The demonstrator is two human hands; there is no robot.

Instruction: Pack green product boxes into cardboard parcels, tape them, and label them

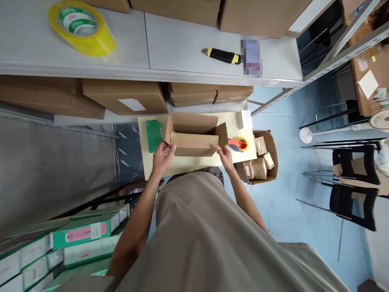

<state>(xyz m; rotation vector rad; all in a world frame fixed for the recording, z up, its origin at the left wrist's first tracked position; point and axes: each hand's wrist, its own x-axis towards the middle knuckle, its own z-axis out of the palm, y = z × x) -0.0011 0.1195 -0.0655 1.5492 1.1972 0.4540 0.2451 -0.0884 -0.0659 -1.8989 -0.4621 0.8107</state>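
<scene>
Holding a box [194, 150] by its two near corners, we stood at a pale yellow table [182, 163], and the box was on it, near to our body, about the middle. It was of plain brown cardboard, longer from side to side than from front to back. Its top was open: the far flap stood raised, the two side flaps were spread outward, and the inside looked dark at the far part. Along the near part we saw a paler band with a slight shine, like tape; whether this band was a flap or something else, we could not tell.

Our left hand [164, 157] was at the near left corner, its thumb on the cardboard and its fingers bent around the outer side, clamped on the box. Our right hand [225, 157] pinched the near right corner between thumb and fingers. Both forearms reached forward, one on each side of the body, and they came slightly inward toward the box.

A green box [154, 136] lay just beside the left hand. At the right we had a tape roll [239, 144] with an orange part, and behind it a white box [244, 119].
</scene>
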